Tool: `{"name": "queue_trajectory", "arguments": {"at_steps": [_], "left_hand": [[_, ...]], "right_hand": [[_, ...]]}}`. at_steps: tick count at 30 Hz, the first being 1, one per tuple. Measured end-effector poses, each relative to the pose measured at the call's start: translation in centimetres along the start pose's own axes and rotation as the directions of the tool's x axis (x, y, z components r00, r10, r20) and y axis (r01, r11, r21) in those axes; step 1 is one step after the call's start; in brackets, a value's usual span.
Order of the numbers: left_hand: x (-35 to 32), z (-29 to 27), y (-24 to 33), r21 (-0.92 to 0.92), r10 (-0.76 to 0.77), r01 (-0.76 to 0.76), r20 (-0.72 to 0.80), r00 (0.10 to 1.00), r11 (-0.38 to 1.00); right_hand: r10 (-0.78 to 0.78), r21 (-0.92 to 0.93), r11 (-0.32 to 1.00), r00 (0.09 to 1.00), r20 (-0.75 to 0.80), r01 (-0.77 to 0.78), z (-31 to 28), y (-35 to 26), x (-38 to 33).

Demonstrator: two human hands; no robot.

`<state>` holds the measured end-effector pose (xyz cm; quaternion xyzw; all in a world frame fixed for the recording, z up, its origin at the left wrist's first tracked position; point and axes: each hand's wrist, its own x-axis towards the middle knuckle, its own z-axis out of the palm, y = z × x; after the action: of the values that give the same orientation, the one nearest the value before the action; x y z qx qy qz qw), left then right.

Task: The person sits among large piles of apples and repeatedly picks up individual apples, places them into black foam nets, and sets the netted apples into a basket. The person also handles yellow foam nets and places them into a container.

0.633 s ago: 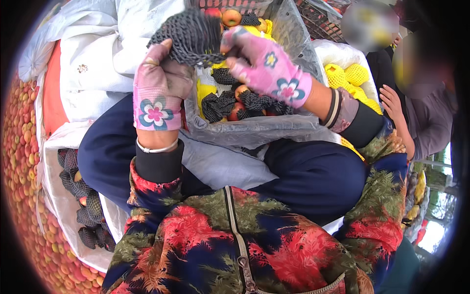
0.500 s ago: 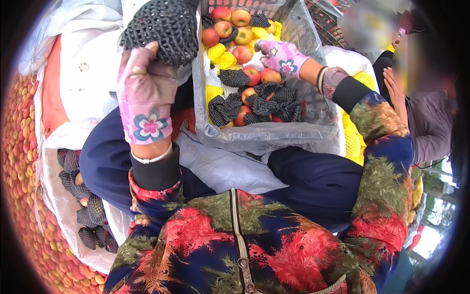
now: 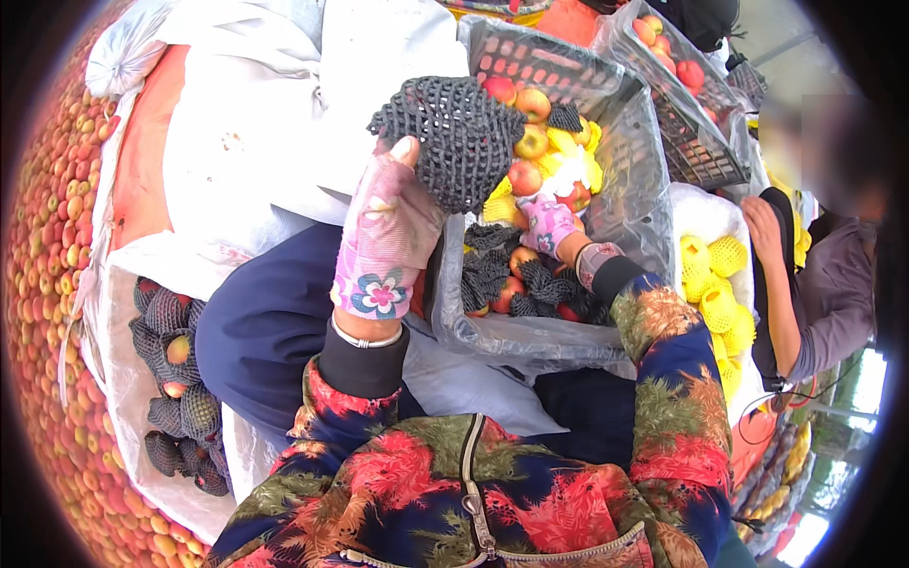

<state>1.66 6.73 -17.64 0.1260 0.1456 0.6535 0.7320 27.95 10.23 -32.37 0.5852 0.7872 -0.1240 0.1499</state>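
Observation:
Raised over the crate's left side, my left hand (image 3: 386, 237), in a pink flowered glove with a bare thumb tip, is closed on a black foam fruit net (image 3: 449, 140). The net is spread wide, and whether anything is inside cannot be told. My right hand (image 3: 547, 225), gloved alike, reaches down into the plastic-lined crate (image 3: 530, 338) among apples. It is nearest to yellow foam nets (image 3: 505, 208) and a red apple (image 3: 574, 197); its fingertips are hard to make out. Black-netted apples (image 3: 544, 284) lie at the crate's near end.
Left of my knee, a white-lined container (image 3: 133, 379) holds black-netted apples. Loose apples (image 3: 76, 256) cover the far left. On the right are yellow foam nets (image 3: 724, 293), another person's arm (image 3: 778, 284) and a second crate of apples (image 3: 696, 142).
The view has shifted, so the scene sits further right and lower. My right hand has gone lower into the crate, toward its near half. My left hand still holds the black net.

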Motion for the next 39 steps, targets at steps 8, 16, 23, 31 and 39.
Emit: {"name": "queue_trajectory", "arguments": {"at_steps": [8, 16, 23, 31, 39], "left_hand": [[-1.6, 2.5, -0.6, 0.592, 0.094, -0.249, 0.279, 0.956, 0.766], [-4.2, 3.0, -5.2, 0.715, 0.059, -0.343, 0.391, 0.919, 0.61], [-5.3, 3.9, -2.4, 0.5, -0.031, -0.168, 0.365, 0.931, 0.85], [-6.5, 3.3, -1.9, 0.02, -0.289, 0.323, 0.501, 0.816, 0.946], [-6.3, 3.4, -1.8, 0.078, -0.287, 0.282, 0.429, 0.856, 0.956]], "right_hand": [[-0.051, 0.96, 0.212, 0.979, 0.197, -0.182, -16.3, -1.4, -7.8], [-0.214, 0.902, -0.429, 0.964, -0.16, 0.055, -17.6, -6.6, -13.6], [0.045, 0.946, 0.294, 0.987, -0.157, 0.138, -18.3, -8.0, -13.7], [-0.185, 0.847, -0.528, 0.981, -0.055, -0.052, -14.9, -7.8, -13.1], [-0.243, 0.79, -0.612, 0.943, -0.226, 0.032, -16.2, -6.8, -13.6]]}}
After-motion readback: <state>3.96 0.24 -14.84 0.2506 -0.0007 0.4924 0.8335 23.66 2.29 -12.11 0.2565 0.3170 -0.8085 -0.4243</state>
